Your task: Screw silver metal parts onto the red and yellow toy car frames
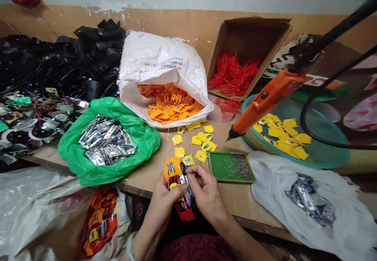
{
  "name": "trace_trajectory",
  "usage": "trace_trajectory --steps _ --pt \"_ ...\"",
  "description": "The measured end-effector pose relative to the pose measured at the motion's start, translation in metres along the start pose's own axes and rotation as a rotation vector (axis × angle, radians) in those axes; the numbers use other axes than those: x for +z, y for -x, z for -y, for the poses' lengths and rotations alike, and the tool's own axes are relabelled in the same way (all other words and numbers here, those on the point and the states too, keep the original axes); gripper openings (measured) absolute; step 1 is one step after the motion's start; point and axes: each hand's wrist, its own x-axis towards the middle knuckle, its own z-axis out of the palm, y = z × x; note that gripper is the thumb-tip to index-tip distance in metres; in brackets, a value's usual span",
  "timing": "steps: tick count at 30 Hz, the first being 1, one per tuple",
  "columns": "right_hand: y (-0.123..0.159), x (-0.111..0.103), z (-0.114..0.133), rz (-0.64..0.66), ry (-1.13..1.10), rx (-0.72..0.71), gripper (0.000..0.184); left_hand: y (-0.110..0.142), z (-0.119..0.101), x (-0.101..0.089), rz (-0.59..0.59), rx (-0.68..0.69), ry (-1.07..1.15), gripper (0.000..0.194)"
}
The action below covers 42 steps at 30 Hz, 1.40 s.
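Head view shows an orange toy body [171, 166] above the near edge of the table [235, 200]. The left hand [161, 198] has its grip closed around this body; the right hand [207, 196] touches its silver strip [183, 179], but whether it pinches, I cannot tell. Beyond lie yellow pieces [206, 146], beside a green tray [219, 168].

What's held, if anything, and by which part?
An orange toy car shell: the left hand grips its left side, thumb across the top; the right hand is at its right edge, exact pinch unclear.

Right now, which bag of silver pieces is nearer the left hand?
The green bag, left of the left hand; the white one lies right of the right hand.
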Motion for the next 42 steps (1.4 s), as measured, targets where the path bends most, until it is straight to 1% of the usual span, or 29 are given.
trace_trajectory --steps 2,4,8,10,13,17,20,23,26,30,35,39,42 --pt "0.003 -0.003 0.003 0.031 -0.029 0.025 0.01 -0.002 -0.001 0.002 -0.031 0.001 0.031 0.047" --pt "0.009 -0.006 0.007 0.061 0.012 0.008 0.01 -0.004 -0.004 0.003 -0.051 0.012 0.037 0.045" --pt "0.019 -0.009 0.011 0.093 0.128 -0.068 0.024 -0.006 -0.006 0.003 -0.068 0.024 0.017 0.045" --pt "0.021 -0.01 0.01 0.09 0.115 -0.087 0.029 -0.006 -0.005 0.002 -0.076 0.031 -0.001 0.046" --pt "0.02 -0.012 0.006 0.099 0.076 -0.122 0.031 -0.006 -0.003 -0.001 -0.078 0.047 -0.039 0.047" --pt "0.019 -0.012 0.004 0.051 0.09 -0.211 0.03 -0.003 -0.004 -0.004 -0.02 0.06 -0.077 0.05" --pt "0.021 -0.009 0.004 -0.006 0.118 -0.273 0.031 0.0 -0.005 -0.004 0.023 0.03 -0.06 0.052" --pt "0.022 -0.006 0.006 -0.045 0.131 -0.309 0.031 0.0 -0.004 -0.005 0.041 0.006 -0.035 0.055" --pt "0.021 -0.005 0.007 -0.082 0.126 -0.278 0.03 -0.001 -0.002 -0.005 0.047 0.021 -0.009 0.056" --pt "0.022 -0.004 0.004 -0.138 0.108 -0.178 0.035 -0.001 -0.002 -0.003 0.089 -0.003 0.017 0.059" --pt "0.025 -0.001 -0.003 -0.17 0.054 -0.078 0.028 -0.002 0.0 -0.004 0.116 -0.044 0.005 0.064" --pt "0.025 -0.001 -0.004 -0.185 0.054 -0.093 0.028 -0.008 0.005 -0.005 0.086 -0.034 -0.035 0.067" --pt "0.026 -0.002 -0.002 -0.173 0.07 -0.119 0.035 -0.013 0.004 -0.001 0.056 -0.028 -0.084 0.064"
